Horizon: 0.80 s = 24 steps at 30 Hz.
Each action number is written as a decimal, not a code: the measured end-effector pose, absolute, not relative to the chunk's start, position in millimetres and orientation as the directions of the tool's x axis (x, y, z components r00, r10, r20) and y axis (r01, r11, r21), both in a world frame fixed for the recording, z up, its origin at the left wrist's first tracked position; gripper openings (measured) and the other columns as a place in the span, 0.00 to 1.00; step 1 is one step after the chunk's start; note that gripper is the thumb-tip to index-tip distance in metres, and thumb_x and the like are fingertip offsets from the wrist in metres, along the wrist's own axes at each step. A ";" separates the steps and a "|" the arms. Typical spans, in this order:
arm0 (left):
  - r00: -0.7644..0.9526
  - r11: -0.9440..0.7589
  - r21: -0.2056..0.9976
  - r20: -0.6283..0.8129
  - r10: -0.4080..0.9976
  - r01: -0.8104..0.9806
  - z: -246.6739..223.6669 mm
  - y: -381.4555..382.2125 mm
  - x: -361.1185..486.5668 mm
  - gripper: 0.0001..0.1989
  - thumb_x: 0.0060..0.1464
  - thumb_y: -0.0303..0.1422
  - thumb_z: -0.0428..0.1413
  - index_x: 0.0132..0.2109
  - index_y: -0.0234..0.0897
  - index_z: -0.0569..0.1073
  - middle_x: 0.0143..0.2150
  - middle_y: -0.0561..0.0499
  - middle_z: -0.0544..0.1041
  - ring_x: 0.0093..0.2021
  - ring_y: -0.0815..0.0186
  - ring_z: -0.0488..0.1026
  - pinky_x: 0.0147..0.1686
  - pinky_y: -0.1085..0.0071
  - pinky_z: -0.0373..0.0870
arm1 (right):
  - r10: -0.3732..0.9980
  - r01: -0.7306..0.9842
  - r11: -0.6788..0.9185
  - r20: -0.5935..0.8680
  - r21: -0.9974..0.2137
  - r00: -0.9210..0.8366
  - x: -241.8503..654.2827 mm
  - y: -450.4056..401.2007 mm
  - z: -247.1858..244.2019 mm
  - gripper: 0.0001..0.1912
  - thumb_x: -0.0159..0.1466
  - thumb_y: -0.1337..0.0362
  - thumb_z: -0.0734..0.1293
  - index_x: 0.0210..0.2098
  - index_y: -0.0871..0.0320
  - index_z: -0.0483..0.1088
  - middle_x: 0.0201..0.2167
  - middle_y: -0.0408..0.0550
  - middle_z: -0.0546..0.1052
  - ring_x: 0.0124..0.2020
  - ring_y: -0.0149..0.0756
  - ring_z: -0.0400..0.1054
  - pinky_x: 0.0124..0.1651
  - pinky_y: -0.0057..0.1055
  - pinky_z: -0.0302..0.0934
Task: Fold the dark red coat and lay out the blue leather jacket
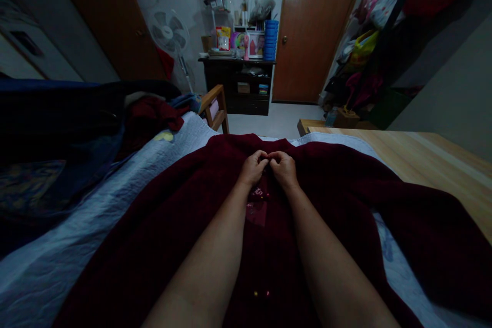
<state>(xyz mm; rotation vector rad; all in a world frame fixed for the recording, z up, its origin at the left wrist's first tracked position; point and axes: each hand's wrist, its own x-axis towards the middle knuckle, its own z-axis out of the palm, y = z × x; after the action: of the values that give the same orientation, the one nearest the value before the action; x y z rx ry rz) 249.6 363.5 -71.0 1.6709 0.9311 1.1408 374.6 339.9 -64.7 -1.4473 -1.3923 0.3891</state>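
Note:
A dark red garment (184, 205) lies spread over a pale blue quilted cover. Near its upper edge, my left hand (254, 166) and my right hand (283, 168) meet with fingertips pinched close together. What they pinch is too small and dark to make out. Just below the hands, a small clear packet (257, 213) rests on the garment, with small shiny bits and a pale pattern beside it. Lower down, a gold bead (255, 293) and a pinkish-red bead (268, 293) sit on the cloth between my forearms.
Dark and blue clothes (57, 133) are heaped on the left. A wooden board (430, 154) borders the cover on the right. Beyond stand a wooden chair (219, 107), a fan (169, 31), a black cabinet (236, 69) and a brown door (315, 36). Bags hang at the right.

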 end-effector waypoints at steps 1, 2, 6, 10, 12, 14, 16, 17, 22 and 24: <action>0.301 -0.321 0.943 0.283 0.911 0.087 -70.4 363.0 249.4 0.05 0.50 0.29 0.52 0.36 0.36 0.70 0.28 0.57 0.69 0.25 0.72 0.65 0.27 0.78 0.63 | 0.876 0.524 0.219 0.402 -0.823 0.266 375.8 340.1 -64.8 0.11 0.53 0.69 0.62 0.31 0.58 0.76 0.33 0.48 0.79 0.36 0.38 0.71 0.46 0.34 0.64; 0.303 -0.314 0.946 0.278 0.912 0.077 -69.8 362.6 249.1 0.05 0.50 0.29 0.52 0.36 0.36 0.70 0.28 0.57 0.68 0.25 0.72 0.64 0.26 0.78 0.63 | 0.883 0.514 0.220 0.394 -0.829 0.257 377.1 340.4 -64.8 0.11 0.53 0.69 0.62 0.31 0.58 0.76 0.33 0.47 0.79 0.36 0.38 0.71 0.46 0.34 0.64; 0.306 -0.292 0.955 0.262 0.915 0.056 -68.1 361.3 247.7 0.06 0.49 0.29 0.52 0.36 0.36 0.71 0.28 0.57 0.69 0.26 0.73 0.64 0.26 0.78 0.63 | 0.917 0.452 0.223 0.343 -0.864 0.202 384.4 341.6 -64.2 0.11 0.52 0.68 0.63 0.31 0.57 0.76 0.31 0.46 0.79 0.34 0.37 0.72 0.43 0.33 0.64; 0.332 -0.253 0.967 0.232 0.914 0.021 -67.2 360.8 246.6 0.07 0.48 0.29 0.53 0.36 0.35 0.72 0.29 0.56 0.70 0.26 0.73 0.65 0.27 0.78 0.63 | 0.946 0.365 0.207 0.281 -0.908 0.164 390.3 341.3 -63.8 0.10 0.50 0.67 0.64 0.30 0.58 0.76 0.30 0.46 0.79 0.32 0.36 0.71 0.38 0.31 0.64; 0.345 -0.233 0.972 0.217 0.913 0.005 -67.0 360.8 246.2 0.07 0.48 0.30 0.53 0.36 0.35 0.72 0.29 0.56 0.70 0.26 0.73 0.65 0.27 0.78 0.63 | 0.958 0.319 0.190 0.247 -0.928 0.147 391.8 340.5 -63.9 0.10 0.50 0.66 0.64 0.30 0.59 0.76 0.29 0.45 0.78 0.30 0.34 0.70 0.35 0.29 0.63; 0.354 -0.221 0.975 0.206 0.912 0.002 -66.7 360.9 245.7 0.07 0.47 0.30 0.53 0.35 0.35 0.72 0.29 0.56 0.70 0.26 0.73 0.65 0.27 0.78 0.63 | 0.968 0.274 0.172 0.213 -0.946 0.130 392.6 339.5 -64.0 0.11 0.49 0.65 0.65 0.30 0.59 0.76 0.27 0.45 0.77 0.27 0.33 0.69 0.32 0.28 0.62; 0.364 -0.210 0.978 0.194 0.911 0.003 -66.3 361.3 245.1 0.07 0.47 0.30 0.53 0.35 0.35 0.72 0.28 0.56 0.70 0.26 0.73 0.65 0.27 0.78 0.62 | 0.976 0.233 0.154 0.184 -0.960 0.115 392.9 338.5 -63.9 0.11 0.48 0.64 0.66 0.30 0.60 0.75 0.25 0.44 0.76 0.25 0.31 0.67 0.30 0.28 0.61; 0.369 -0.205 0.979 0.189 0.910 0.005 -66.2 361.6 244.8 0.06 0.47 0.30 0.53 0.34 0.35 0.72 0.28 0.56 0.70 0.26 0.73 0.65 0.26 0.78 0.62 | 0.979 0.213 0.146 0.172 -0.966 0.110 393.0 338.1 -63.7 0.10 0.48 0.63 0.66 0.30 0.60 0.75 0.24 0.43 0.76 0.24 0.31 0.66 0.29 0.28 0.60; 0.394 -0.198 0.980 0.171 0.903 0.027 -67.3 364.0 244.0 0.05 0.48 0.30 0.52 0.33 0.35 0.71 0.26 0.57 0.68 0.24 0.73 0.64 0.24 0.78 0.61 | 0.988 0.135 0.125 0.136 -0.983 0.079 392.9 337.2 -62.4 0.10 0.47 0.61 0.68 0.28 0.60 0.73 0.22 0.42 0.73 0.22 0.29 0.64 0.27 0.27 0.58; 0.397 -0.202 0.979 0.171 0.902 0.038 -68.8 365.2 244.7 0.05 0.49 0.29 0.51 0.34 0.36 0.70 0.26 0.57 0.68 0.24 0.73 0.64 0.24 0.78 0.61 | 0.988 0.117 0.125 0.134 -0.985 0.074 392.4 337.7 -62.8 0.10 0.46 0.60 0.68 0.27 0.60 0.71 0.22 0.42 0.72 0.22 0.29 0.64 0.27 0.27 0.59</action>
<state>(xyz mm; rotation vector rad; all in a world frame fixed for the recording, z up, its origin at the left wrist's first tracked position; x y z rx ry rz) 244.7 365.2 -68.8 1.5695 0.8608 0.9961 392.4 337.7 -62.8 -1.2303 -1.2887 0.9978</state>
